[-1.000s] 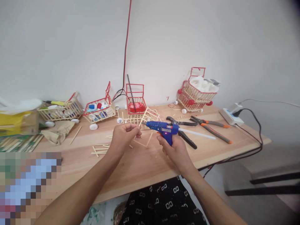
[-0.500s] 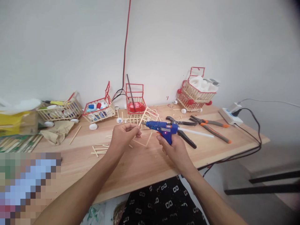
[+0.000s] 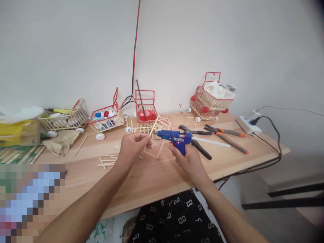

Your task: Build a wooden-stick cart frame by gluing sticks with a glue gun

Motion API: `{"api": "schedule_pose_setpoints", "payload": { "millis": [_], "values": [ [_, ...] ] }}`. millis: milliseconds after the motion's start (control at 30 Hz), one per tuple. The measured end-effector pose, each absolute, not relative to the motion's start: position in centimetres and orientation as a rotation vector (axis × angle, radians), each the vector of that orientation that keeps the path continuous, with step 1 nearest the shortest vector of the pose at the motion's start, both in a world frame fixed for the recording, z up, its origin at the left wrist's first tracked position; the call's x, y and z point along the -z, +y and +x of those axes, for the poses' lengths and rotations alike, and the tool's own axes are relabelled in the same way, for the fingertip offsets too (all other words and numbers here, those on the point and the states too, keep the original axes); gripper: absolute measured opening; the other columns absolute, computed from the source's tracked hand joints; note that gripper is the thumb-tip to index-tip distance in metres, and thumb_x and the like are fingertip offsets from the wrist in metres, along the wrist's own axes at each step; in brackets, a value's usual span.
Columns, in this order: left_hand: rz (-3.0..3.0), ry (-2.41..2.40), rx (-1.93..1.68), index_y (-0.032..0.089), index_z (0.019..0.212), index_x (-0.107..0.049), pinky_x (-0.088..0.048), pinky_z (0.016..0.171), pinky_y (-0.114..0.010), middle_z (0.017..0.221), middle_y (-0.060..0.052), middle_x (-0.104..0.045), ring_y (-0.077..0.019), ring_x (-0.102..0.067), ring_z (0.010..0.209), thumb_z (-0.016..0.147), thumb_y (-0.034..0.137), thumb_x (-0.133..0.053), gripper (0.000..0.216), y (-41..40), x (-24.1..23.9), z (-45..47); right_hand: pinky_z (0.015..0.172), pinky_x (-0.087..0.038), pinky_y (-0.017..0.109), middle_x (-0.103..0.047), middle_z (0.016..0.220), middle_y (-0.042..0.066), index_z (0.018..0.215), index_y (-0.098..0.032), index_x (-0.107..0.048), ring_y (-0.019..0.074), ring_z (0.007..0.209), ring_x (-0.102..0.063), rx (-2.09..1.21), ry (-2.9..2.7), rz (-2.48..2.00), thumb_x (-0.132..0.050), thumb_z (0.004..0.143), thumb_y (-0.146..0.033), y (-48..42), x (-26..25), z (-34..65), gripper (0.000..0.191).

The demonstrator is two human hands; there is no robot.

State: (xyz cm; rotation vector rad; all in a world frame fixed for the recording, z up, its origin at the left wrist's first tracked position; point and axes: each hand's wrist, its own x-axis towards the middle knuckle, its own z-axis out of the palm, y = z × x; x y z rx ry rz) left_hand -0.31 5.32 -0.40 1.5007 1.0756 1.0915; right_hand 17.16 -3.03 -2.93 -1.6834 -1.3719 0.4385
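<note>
At the pale wood-grained table (image 3: 141, 189), the person's left hand (image 3: 134, 144) pinches a slim stick of an openwork wooden frame (image 3: 155, 124) between thumb and fingertips; the frame, all thin straight lengths and square corners, is held up over the middle of the tabletop. The right hand (image 3: 190, 160) is wrapped around the grip of a glossy blue plastic glue gun (image 3: 174, 137), its nozzle right by those left fingertips and a cloudy, translucent glue stick (image 3: 211, 141) poking from its back. To the right lie black-handled cutters (image 3: 201, 150) and pliers (image 3: 234, 145) with orange-and-grey grips. Loose cut sticks (image 3: 107, 164) and crumpled brown paper (image 3: 60, 142) lie to the left. Along the far wall stand little slatted stick carts, the far-right one (image 3: 212, 101) edged in red and stuffed with white stuff.
</note>
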Motion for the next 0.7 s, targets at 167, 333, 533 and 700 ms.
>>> {"api": "schedule_pose_setpoints", "payload": {
  "millis": [167,333,533,700],
  "values": [
    [1.507,1.07,-1.084,0.014,0.066,-0.069,-0.05,0.06,-0.025,0.058,-0.001,-0.068,-0.0145,-0.063,0.056,0.07,0.028,-0.068,0.015,5.34,0.5,-0.29,0.055,-0.044,0.029,-0.063,0.061,0.004,0.095,-0.015,-0.066,0.0221,0.06,-0.062,-0.415,-1.345,-1.668,-0.052,0.085,-0.053,-2.87,2.95,17.15,0.041],
    [1.496,1.069,-1.079,0.014,0.067,-0.069,-0.05,0.061,-0.024,0.058,0.0,-0.068,-0.0132,-0.063,0.056,0.071,0.027,-0.068,0.013,5.25,0.38,-0.3,0.058,-0.045,0.029,-0.065,0.065,0.005,0.091,-0.015,-0.067,0.0224,0.063,-0.062,-0.334,-1.373,-1.657,-0.054,0.085,-0.049,-2.8,3.0,17.26,0.037],
    [1.493,1.091,-1.083,0.014,0.067,-0.069,-0.05,0.061,-0.023,0.057,0.0,-0.068,-0.0127,-0.063,0.056,0.071,0.026,-0.068,0.012,5.21,0.16,-0.23,0.058,-0.044,0.028,-0.066,0.067,0.006,0.087,-0.015,-0.068,0.0214,0.063,-0.062,-0.316,-1.427,-1.663,-0.054,0.085,-0.046,-2.84,3.02,17.19,0.033],
    [1.462,1.075,-1.095,0.014,0.068,-0.069,-0.05,0.061,-0.024,0.057,0.0,-0.068,-0.0125,-0.062,0.055,0.07,0.028,-0.069,0.015,5.17,0.07,-0.2,0.058,-0.044,0.028,-0.066,0.065,0.005,0.085,-0.016,-0.069,0.0213,0.062,-0.062,-0.311,-1.44,-1.668,-0.054,0.086,-0.045,-2.97,3.13,17.18,0.033]
  ]
}}
